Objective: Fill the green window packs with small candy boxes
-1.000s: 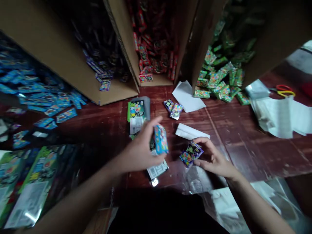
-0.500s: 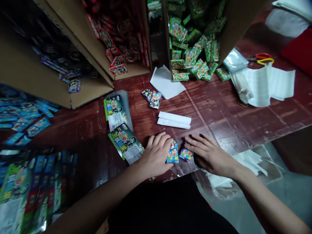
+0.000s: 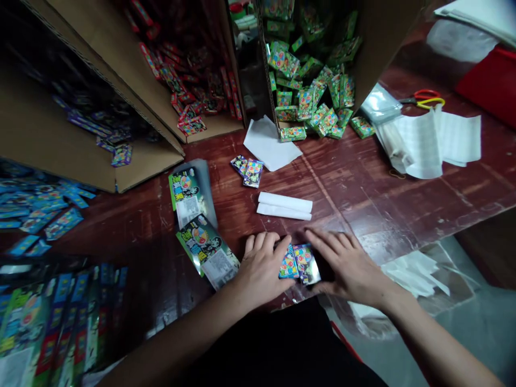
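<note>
Two small candy boxes lie side by side near the table's front edge, between my hands. My left hand (image 3: 264, 266) curls round the left side of the blue candy box (image 3: 288, 263), its index finger and thumb at the box's ends, hiding part of it. Against its right side sits the purple candy box (image 3: 307, 264), slightly tilted. My right hand (image 3: 346, 263) spans that box's right side, with the fingers at its far end and the thumb at its near corner. Just beyond lie two white paper strips (image 3: 284, 206).
Two more purple boxes (image 3: 253, 173) lie near a white sheet (image 3: 271, 144). Printed plastic pouches (image 3: 207, 250) are left of my left hand. Cardboard cartons (image 3: 151, 156) hold many purple, red and green boxes (image 3: 305, 102). Scissors (image 3: 429, 100) lie at right.
The blue and purple boxes have come together and now touch. My right hand has shifted from on top of the purple box to its right side. The camera view has moved slightly.
</note>
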`<state>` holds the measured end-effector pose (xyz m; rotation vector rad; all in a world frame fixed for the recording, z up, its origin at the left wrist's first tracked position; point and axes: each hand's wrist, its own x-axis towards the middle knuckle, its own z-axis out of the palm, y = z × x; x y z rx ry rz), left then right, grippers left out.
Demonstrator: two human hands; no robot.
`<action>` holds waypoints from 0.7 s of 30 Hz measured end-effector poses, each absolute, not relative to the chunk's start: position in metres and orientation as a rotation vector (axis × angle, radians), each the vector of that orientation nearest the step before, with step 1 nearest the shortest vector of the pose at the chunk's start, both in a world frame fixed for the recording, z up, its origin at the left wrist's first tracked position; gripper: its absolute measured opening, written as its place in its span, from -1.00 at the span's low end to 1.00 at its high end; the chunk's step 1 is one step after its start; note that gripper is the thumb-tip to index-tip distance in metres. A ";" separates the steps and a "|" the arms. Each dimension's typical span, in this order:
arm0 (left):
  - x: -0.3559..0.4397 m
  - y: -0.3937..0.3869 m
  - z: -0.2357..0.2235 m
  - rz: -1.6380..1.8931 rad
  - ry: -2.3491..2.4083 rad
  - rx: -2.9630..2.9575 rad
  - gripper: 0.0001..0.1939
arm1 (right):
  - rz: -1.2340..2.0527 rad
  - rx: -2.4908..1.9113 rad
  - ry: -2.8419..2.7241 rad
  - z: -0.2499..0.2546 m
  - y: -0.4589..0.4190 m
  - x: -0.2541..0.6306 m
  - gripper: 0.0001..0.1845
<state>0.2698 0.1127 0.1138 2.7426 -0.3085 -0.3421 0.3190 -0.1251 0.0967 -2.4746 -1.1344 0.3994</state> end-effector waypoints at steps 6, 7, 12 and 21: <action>0.267 0.123 0.126 -0.449 -0.410 2.669 0.03 | 0.349 -2.271 -1.348 0.067 -0.122 0.330 0.10; 0.273 0.129 0.131 -0.438 -0.431 2.651 0.06 | 0.294 -2.258 -1.388 0.061 -0.124 0.333 0.11; 0.374 0.200 0.169 -0.200 -0.400 2.919 -0.32 | 0.097 -2.293 -1.379 0.069 -0.145 0.390 -0.09; 0.587 0.339 0.165 -0.016 0.278 3.304 -0.62 | -0.274 -2.662 -1.118 0.095 -0.066 0.601 -0.36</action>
